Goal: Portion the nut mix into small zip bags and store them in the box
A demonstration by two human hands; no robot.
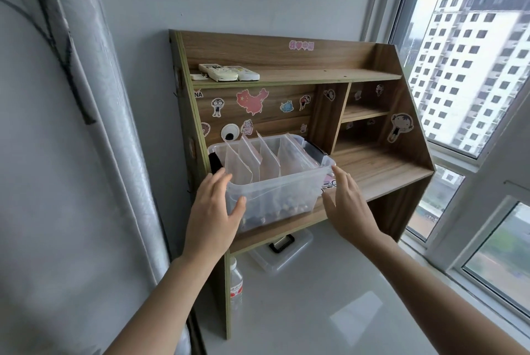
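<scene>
Holding upright zip bags of nuts, box sits between two spread-fingered hands.

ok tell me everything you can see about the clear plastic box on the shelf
The clear plastic box is a translucent, lidless tub with a rolled rim and a dark latch at each end. It sits upright on the wooden shelf unit's lower shelf, at its left. Several zip bags stand upright inside, with the dark and pale nut mix visible through the wall near the bottom. The left hand rests open against its near left corner; the right hand is open at its right end, contact unclear.
</scene>
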